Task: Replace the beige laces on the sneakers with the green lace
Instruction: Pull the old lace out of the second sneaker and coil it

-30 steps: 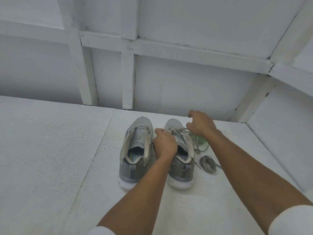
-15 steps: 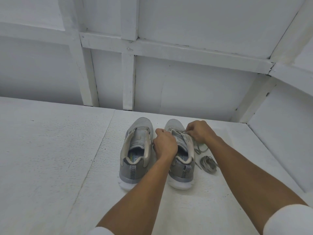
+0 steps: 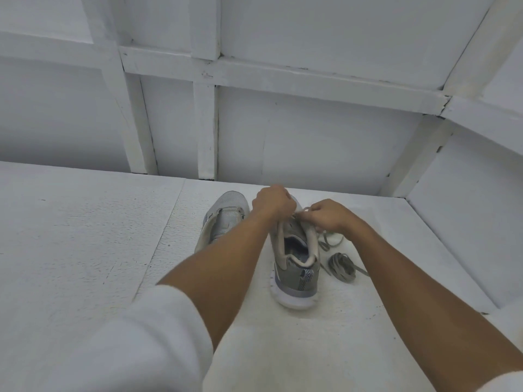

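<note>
Two grey sneakers stand side by side on the white surface, toes away from me. The left sneaker (image 3: 226,222) has no lace and is partly covered by my left forearm. Over the right sneaker (image 3: 297,267), my left hand (image 3: 271,203) is curled at the front of the lace area, and my right hand (image 3: 329,215) pinches the beige lace (image 3: 301,213) at the eyelets. A lace end (image 3: 329,244) trails on the surface right of that shoe. The green lace is hidden behind my right hand.
A coiled loose beige lace (image 3: 341,267) lies right of the right sneaker's heel. A white framed wall (image 3: 283,142) closes the back, and a raised white ledge (image 3: 467,236) borders the right side.
My left hand moved forward from the shoe's collar to the front of the lace area. My right hand came in to the eyelets. The view dropped and tilted, bringing my sleeves into frame.
</note>
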The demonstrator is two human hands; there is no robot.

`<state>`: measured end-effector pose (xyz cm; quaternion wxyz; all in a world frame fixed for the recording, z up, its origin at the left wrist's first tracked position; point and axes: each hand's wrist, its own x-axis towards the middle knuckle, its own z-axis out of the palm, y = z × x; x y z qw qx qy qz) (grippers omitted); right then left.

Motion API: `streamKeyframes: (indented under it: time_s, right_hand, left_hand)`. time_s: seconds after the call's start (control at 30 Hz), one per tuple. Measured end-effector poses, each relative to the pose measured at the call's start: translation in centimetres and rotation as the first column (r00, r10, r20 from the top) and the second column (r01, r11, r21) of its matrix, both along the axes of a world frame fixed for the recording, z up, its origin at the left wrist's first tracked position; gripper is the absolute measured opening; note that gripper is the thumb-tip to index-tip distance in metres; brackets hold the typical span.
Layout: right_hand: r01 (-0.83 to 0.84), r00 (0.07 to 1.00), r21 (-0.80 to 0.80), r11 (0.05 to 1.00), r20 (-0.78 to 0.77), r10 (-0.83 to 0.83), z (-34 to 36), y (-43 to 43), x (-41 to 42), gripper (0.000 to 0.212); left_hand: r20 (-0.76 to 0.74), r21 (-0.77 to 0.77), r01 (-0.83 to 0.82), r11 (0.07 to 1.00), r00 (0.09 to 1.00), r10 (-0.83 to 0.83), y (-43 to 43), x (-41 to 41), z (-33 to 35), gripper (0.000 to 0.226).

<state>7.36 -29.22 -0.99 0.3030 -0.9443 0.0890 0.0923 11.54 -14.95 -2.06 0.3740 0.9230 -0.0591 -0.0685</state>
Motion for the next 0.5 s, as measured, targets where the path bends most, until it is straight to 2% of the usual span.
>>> streamKeyframes:
  time_s: [0.07, 0.17, 0.23, 0.37, 0.5]
  right_hand:
    - [0.022, 1.0, 0.013, 1.0, -0.008, -0.021, -0.3, 0.2, -0.3, 0.032]
    - [0.107, 0.994, 0.13, 0.986, 0.017, -0.11, -1.1, 0.2, -0.6, 0.017]
    - [0.153, 0.987, 0.209, 0.966, 0.022, -0.161, -1.7, 0.1, -0.8, 0.012]
    - [0.284, 0.957, 0.428, 0.858, -0.068, -0.283, -2.8, 0.3, -1.3, 0.007]
    - [0.311, 0.946, 0.486, 0.817, -0.079, -0.313, -3.2, 0.7, -1.8, 0.011]
  left_hand:
    - [-0.039, 0.119, 0.11, 0.987, 0.994, -0.106, -0.4, 0.4, 0.2, 0.014]
    - [-0.056, 0.238, 0.193, 0.952, 0.981, -0.185, -1.0, 0.9, -0.1, 0.009]
    - [-0.039, 0.298, 0.213, 0.931, 0.977, -0.211, -1.3, 1.0, -0.4, 0.008]
    - [0.005, 0.389, 0.214, 0.896, 0.972, -0.234, -1.7, 1.3, -1.0, 0.026]
    - [0.044, 0.454, 0.198, 0.869, 0.969, -0.244, -2.0, 1.6, -1.3, 0.029]
